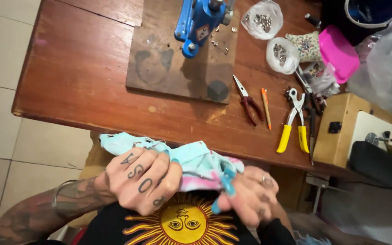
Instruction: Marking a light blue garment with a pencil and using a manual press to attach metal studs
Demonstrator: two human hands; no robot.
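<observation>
Step in hand: we judge that we are working the cloth (196, 163) between both hands, in front of the chest and just short of the worktop (82, 72) edge.
Left grip: our left hand (144, 179) is clenched over the cloth's left part, knuckles up, fingers curled down on it.
Right grip: our right hand (250, 195) pinches the cloth's right end, where a blue bit hangs; the fingertips are blurred, so we cannot say just how they pinch.
Cloth: pale blue with pink patches, bunched, held clear of the worktop, over a black shirt with a yellow sun.
Long axis: it runs left to right across our view, roughly along the worktop edge; one end sticks out past the left hand, pointing left and slightly away from us, the other ends in the right hand.
Doing it well: we think the left hand should hold the bunch firm while the right works only the end, keeping the cloth taut between them and square to us.
Nearby: red pliers (249, 103), an orange pencil (266, 108) and a yellow punch (294, 122) lie on the worktop, well apart from our hands; a blue press (200, 22) stands on a board (178, 63) farther back.
</observation>
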